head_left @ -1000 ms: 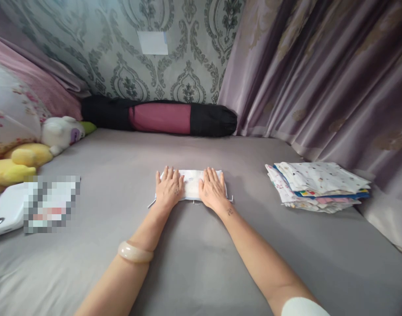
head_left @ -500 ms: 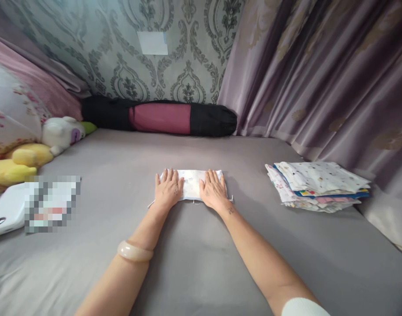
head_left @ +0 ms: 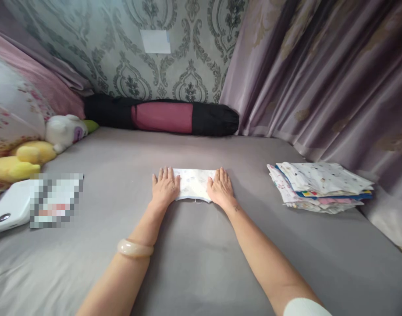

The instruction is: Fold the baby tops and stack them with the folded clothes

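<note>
A small folded white cloth (head_left: 193,184) with a faint print lies flat on the grey bed sheet (head_left: 194,254), in the middle of the view. My left hand (head_left: 165,185) rests palm down over its left end, fingers stretched out and pointing away from me. Over the right end lies my right hand (head_left: 221,186), also flat, with the thumb turned inward. Both hands cover the cloth's side edges; its printed middle shows between them. A loose thread hangs at the near edge.
On the right sits a stack of folded printed cloths (head_left: 322,180). A long black and maroon bag (head_left: 163,117) lies along the patterned wall. To the left are plush toys (head_left: 64,131), a white device (head_left: 15,206) and a blurred-out flat item (head_left: 58,202). Curtains (head_left: 279,66) hang at right.
My hands have slid apart, the left one leftward and the right one rightward. More of the cloth's middle now shows between them. The view has shifted slightly.
</note>
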The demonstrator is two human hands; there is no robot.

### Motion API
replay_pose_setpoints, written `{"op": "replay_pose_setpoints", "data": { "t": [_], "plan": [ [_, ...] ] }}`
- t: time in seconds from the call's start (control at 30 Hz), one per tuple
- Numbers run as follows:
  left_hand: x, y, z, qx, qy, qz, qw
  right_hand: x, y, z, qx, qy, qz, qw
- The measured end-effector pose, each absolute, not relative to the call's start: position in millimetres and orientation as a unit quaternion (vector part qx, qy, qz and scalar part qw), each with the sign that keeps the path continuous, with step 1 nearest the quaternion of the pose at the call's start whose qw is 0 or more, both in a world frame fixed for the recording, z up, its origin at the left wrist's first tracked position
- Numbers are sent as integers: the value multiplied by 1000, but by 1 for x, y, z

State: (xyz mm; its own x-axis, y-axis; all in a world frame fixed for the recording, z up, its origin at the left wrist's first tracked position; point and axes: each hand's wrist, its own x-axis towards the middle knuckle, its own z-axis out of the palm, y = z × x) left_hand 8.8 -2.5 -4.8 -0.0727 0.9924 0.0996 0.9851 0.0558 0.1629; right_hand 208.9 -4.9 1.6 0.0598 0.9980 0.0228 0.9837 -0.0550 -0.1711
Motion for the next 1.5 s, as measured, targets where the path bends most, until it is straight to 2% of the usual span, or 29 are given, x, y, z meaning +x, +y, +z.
{"op": "replay_pose_setpoints", "data": {
  "t": [0.27,0.57,0.8,1.03,1.27,1.5],
  "plan": [
    [8,-5,-5,673,722,155,42,210,-4,5,-721,-687,69,61],
    [-9,-2,2,583,727,362,24,209,-7,14,-628,-774,27,69],
    [-23,6,-1,473,713,498,143,208,-6,6,-615,-785,48,57],
    [-28,10,-3,416,697,548,199,205,-7,15,-619,-781,65,45],
    [-26,10,-1,398,692,563,213,166,-9,23,-581,-806,62,96],
    [-25,9,0,405,676,576,217,154,-7,6,-570,-811,60,118]
  ]
}}
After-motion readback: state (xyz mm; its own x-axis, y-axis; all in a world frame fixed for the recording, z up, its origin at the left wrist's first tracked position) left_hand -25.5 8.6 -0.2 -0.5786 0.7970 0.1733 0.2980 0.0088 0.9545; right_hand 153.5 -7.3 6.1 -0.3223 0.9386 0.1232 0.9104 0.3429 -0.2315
